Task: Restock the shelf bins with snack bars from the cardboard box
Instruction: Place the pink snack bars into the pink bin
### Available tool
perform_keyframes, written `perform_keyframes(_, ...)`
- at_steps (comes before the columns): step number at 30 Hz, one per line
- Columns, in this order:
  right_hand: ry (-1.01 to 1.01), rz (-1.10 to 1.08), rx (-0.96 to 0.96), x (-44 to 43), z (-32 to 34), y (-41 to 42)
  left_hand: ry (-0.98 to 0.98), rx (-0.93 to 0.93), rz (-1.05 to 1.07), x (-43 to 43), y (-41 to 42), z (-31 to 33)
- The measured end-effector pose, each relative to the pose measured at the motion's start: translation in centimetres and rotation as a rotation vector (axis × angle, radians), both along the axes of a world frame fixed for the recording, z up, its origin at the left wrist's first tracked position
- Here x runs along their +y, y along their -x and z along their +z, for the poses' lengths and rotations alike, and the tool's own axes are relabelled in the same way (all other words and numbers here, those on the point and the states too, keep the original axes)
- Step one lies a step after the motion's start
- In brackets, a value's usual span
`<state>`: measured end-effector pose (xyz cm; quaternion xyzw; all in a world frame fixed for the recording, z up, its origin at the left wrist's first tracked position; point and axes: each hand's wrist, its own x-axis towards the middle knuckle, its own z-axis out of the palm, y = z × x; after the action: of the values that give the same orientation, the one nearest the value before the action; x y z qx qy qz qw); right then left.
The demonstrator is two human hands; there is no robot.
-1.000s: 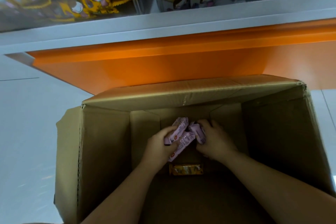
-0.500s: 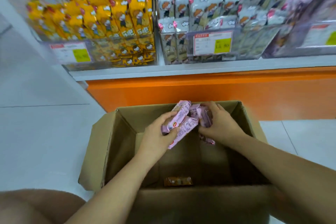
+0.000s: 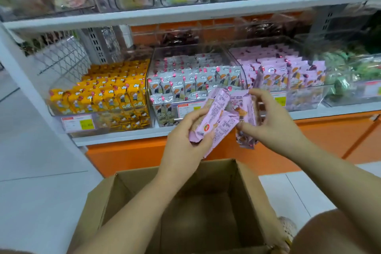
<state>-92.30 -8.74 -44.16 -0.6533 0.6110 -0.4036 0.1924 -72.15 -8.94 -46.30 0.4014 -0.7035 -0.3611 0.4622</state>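
Store shelving carries clear bins, the pink bin [image 3: 288,74] ahead-right. Left hand [image 3: 183,138] and right hand [image 3: 272,123] each clamp fingers round pink snack bars [image 3: 216,117] above the cardboard box [image 3: 115,196], apparently squaring them for loading.

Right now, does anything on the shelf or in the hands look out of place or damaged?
Nothing stands out. The yellow bin, grey bin and pink bin hold tidy rows. Only the pink bars bunched between left hand and right hand lie fanned crookedly.

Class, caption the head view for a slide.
Left hand and right hand hold pink snack bars above the cardboard box, facing the matching shelf bin.
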Motion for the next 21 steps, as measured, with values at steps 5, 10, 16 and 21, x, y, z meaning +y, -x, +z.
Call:
perform_keyframes(5, 0.112, -0.144, -0.165, 0.4, 0.5, 2.8, 0.11, -0.044, -0.069, -1.4, 3.8, 2.8)
perform_keyframes(10, 0.231, -0.283, -0.313, 0.2, 1.1, 5.3, 0.145, 0.048, -0.079, -3.6, 8.0, 4.1)
perform_keyframes(16, 0.368, -0.429, -0.431, -0.7, 1.6, 7.8, 0.31, 0.021, 0.039, -8.1, 12.3, 5.7)
perform_keyframes(21, 0.523, -0.543, -0.457, -2.5, 1.9, 10.0, 0.44, -0.144, 0.071, -11.9, 14.3, 6.1)
